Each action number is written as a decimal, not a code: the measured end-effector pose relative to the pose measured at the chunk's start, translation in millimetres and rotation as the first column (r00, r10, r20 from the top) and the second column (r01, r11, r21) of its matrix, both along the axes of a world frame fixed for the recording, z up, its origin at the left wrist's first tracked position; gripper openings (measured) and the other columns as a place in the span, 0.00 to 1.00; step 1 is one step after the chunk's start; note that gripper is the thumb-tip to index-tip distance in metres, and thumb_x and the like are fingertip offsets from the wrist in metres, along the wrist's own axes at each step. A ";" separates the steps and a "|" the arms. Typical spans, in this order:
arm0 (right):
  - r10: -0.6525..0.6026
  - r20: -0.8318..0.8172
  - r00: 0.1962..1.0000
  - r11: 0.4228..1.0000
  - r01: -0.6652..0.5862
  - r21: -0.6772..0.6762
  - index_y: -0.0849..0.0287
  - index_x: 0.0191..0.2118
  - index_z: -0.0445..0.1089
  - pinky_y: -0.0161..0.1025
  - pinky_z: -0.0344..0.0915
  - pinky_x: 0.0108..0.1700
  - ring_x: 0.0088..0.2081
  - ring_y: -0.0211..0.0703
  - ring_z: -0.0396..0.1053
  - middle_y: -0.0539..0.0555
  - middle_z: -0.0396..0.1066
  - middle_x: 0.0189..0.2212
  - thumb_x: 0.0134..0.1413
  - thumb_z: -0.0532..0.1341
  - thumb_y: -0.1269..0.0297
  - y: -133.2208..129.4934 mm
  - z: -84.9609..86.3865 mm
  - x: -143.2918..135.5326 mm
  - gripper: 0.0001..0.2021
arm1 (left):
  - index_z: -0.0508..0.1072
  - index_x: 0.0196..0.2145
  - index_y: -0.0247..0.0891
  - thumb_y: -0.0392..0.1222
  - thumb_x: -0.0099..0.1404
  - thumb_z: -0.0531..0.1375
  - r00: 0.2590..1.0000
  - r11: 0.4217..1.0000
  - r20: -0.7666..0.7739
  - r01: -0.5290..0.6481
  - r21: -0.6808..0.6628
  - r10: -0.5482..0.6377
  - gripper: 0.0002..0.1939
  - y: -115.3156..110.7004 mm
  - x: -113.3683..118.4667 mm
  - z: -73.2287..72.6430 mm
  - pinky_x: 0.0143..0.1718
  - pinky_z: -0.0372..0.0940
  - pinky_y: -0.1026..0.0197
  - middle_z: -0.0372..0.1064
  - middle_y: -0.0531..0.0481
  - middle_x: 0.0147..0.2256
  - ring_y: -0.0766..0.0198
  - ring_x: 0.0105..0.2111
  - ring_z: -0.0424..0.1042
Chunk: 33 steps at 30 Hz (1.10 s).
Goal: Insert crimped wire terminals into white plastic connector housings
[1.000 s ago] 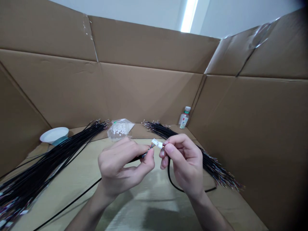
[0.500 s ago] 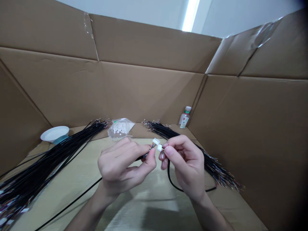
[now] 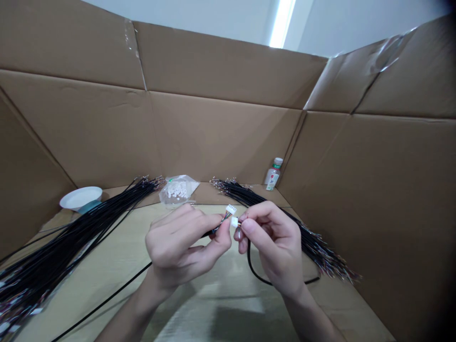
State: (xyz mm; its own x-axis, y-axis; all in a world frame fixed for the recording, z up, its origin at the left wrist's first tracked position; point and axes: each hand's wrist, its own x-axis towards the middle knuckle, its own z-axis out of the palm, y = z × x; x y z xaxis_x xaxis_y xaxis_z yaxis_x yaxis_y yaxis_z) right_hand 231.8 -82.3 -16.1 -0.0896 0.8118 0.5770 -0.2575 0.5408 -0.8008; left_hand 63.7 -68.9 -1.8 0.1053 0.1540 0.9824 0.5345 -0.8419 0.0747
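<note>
Between the finger and thumb of my left hand [image 3: 188, 242] is a black cable [image 3: 117, 286], pinched near its coloured wires. A white multi-pin connector [image 3: 231, 209] sits on those wires, tilted up past the fingertips. My right hand [image 3: 274, 242] is closed on thin coloured wires that lead into a second white connector [image 3: 234, 222]. The two connectors are very near each other; whether they touch I cannot tell. From below my right fingers a black cable [image 3: 253, 268] curves down and passes behind the wrist.
Black cable bundles lie at left [image 3: 71, 242] and right [image 3: 320, 251]. At the back are a clear bag of small white parts [image 3: 178, 190], a white bowl [image 3: 81, 197] and a bottle [image 3: 273, 175]. Cardboard walls [image 3: 221, 133] stand around the work surface.
The connector at my right hand has shifted slightly left and down, closer to my left thumb, and turned a little. My left hand has barely moved.
</note>
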 end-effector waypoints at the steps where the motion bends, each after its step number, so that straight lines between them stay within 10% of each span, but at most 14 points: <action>1: 0.001 0.001 1.000 1.000 -0.001 -0.004 0.55 0.37 0.76 0.24 0.70 0.29 0.25 0.28 0.72 0.46 0.77 0.29 0.67 0.68 0.65 0.0 0.2 0.1 0.04 | 0.77 0.30 0.36 0.26 0.62 0.67 1.000 1.000 -0.002 -0.002 0.002 0.002 0.08 0.0 0.2 -0.1 0.24 0.59 0.65 0.69 0.57 0.20 0.72 0.20 0.61; 33: -0.050 -0.021 0.999 0.998 0.050 -0.026 0.55 0.36 0.76 0.20 0.66 0.24 0.21 0.25 0.65 0.45 0.77 0.26 0.66 0.68 0.65 -2.9 3.6 -1.1 0.05 | 0.77 0.29 0.36 0.26 0.62 0.67 0.999 0.999 -0.029 0.043 -0.006 -0.044 0.08 0.5 0.6 -3.3 0.23 0.62 0.62 0.73 0.55 0.21 0.69 0.20 0.64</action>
